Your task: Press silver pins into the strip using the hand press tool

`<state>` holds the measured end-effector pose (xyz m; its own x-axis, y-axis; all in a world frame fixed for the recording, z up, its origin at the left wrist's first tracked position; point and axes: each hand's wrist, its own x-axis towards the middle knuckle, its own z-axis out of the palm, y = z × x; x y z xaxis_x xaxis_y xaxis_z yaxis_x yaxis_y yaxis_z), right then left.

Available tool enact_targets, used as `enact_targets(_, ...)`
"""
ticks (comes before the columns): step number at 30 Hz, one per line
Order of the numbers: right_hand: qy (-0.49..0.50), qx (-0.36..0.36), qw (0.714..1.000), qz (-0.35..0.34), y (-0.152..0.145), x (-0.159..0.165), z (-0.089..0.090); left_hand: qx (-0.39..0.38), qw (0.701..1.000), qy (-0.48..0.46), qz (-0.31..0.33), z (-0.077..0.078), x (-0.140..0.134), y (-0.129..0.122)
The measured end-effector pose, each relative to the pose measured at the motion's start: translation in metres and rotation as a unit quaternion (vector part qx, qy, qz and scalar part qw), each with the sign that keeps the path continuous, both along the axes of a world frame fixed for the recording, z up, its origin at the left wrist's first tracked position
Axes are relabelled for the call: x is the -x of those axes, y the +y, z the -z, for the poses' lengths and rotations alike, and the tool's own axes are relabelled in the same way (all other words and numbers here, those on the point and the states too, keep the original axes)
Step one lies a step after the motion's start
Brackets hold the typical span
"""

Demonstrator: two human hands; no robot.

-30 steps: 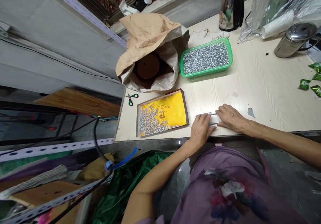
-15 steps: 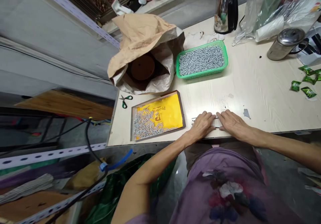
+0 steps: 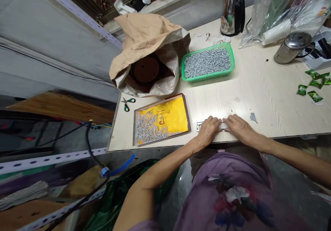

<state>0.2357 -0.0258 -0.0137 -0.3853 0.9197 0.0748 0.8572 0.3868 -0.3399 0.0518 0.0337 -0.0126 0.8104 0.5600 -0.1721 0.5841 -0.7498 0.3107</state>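
Pressing flat, fingers extended, left hand [image 3: 207,131] and right hand [image 3: 239,128] on metal strip [image 3: 199,126] near table edge [image 3: 284,137].

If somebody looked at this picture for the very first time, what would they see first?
Probably the two hands, the left hand and the right hand, pressed side by side on a thin metal strip at the near edge of the table. Next come the green basket full of shiny screws farther back, and the tray with a yellow sheet and more screws to the left of the hands.
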Motion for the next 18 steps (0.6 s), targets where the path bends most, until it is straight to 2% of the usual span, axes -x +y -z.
enact_targets(3, 0.005, 0.028, 0.999, -0.024, 0.017, -0.017, -0.008, -0.033, 0.994, -0.096, -0.035, 0.014, 0.006, -0.019)
enact_targets(6, -0.030, 0.025, 0.999, -0.029, 0.034, -0.027, -0.006, -0.035, 0.988, -0.148, -0.032, 0.028, 0.009, -0.043)
enact_targets(10, -0.062, -0.003, 0.998, -0.021, 0.057, -0.027, 0.002, -0.026, 0.989, -0.143, -0.025, 0.039, 0.007, -0.061)
enact_targets(14, -0.089, -0.025, 0.996, 0.000, 0.078, -0.007, -0.008, -0.016, 0.990, -0.140, -0.022, 0.037, 0.006, -0.060)
enact_targets(16, -0.088, -0.016, 0.995, -0.045, 0.081, 0.014, -0.016, -0.006, 0.989, -0.144, -0.022, 0.034, 0.005, -0.059)
enact_targets(18, -0.065, 0.016, 0.987, -0.148, 0.078, 0.042, -0.021, 0.016, 0.989, -0.143, -0.028, 0.034, 0.004, -0.060)
